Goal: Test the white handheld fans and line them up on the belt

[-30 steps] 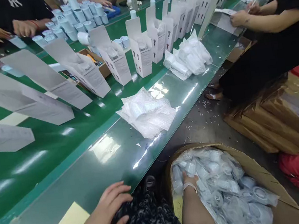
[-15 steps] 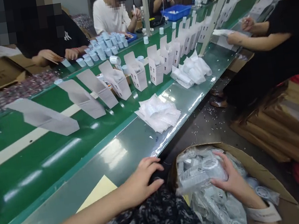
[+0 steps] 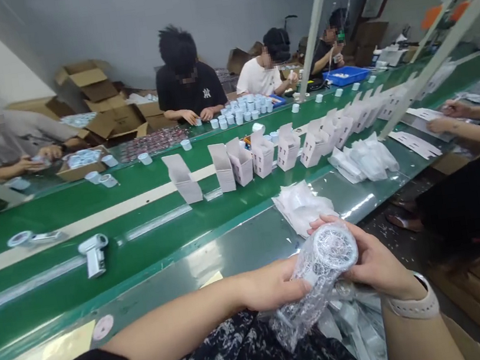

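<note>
A handheld fan (image 3: 323, 263) with a round grille head, wrapped in a clear plastic bag, is held in front of my body. My left hand (image 3: 277, 285) is closed on its handle side, the thumb lying across the plastic. Around the round head curls my right hand (image 3: 373, 253), with a pale watch band (image 3: 418, 301) on its wrist. Below my right hand, more bagged fans (image 3: 353, 322) lie in a carton, partly hidden by my arm. Just beyond my hands, a stack of white bubble-wrap pouches (image 3: 299, 204) rests on the metal ledge.
Open white boxes (image 3: 263, 156) stand in a row on the green conveyor (image 3: 142, 247). An unwrapped fan (image 3: 95, 254) lies on the belt at left. More pouches (image 3: 364, 159) sit farther right. Co-workers sit across the belt; another person's hands (image 3: 446, 118) work at right.
My right hand has lifted the bagged fan from the carton to in front of me. My left hand, empty before, now grips it too. The view has swung left and up.
</note>
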`<state>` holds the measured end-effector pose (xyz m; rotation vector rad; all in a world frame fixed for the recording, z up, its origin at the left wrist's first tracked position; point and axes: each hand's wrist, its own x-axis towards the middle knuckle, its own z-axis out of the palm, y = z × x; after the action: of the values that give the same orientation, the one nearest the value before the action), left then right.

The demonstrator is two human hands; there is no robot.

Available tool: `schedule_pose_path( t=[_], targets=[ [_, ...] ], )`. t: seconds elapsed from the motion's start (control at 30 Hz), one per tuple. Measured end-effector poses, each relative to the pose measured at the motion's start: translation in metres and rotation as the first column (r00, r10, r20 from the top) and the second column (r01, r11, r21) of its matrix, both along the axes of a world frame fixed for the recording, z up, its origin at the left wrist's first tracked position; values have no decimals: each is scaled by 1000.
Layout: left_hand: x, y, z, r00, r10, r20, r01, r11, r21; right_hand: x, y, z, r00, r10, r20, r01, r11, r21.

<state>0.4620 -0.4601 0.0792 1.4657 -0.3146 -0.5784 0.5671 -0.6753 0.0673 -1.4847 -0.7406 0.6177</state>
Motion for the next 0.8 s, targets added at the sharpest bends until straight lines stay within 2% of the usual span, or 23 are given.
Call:
schedule_pose_path(
  t=[0.03,0.1,0.17,0.23,0.27,0.37,0.5,0.67,0.8],
  targets=[
    [-1,5,1,999,24,39,-24,1000,-8,4,10,2,1000,7,-20,-7,1000,8],
    [-4,13,2,993,115,6,-115,990,-80,9,34,3,995,-37,-98,43,997,60],
    [-4,22,-1,960,278,-18,-278,950,-140,6,61,-2,967,-125,-221,153,982,114],
    [-2,31,-5,868,492,66,-478,865,-150,-6,90,-12,923,-155,-353,219,964,151],
    [0,35,-7,805,580,123,-563,813,-145,-14,103,-18,907,-122,-403,204,965,166],
    [9,46,-15,677,713,181,-702,700,-131,-35,131,-31,904,2,-427,97,973,210],
    [18,55,-23,637,760,124,-744,649,-160,-37,144,-24,935,2,-354,46,991,125],
    [28,70,-33,682,731,33,-703,667,-246,-18,146,-12,937,-42,-347,25,998,-54],
    [37,80,-41,721,691,-59,-663,662,-349,-10,151,-15,923,-112,-367,98,994,-58]
  ],
)
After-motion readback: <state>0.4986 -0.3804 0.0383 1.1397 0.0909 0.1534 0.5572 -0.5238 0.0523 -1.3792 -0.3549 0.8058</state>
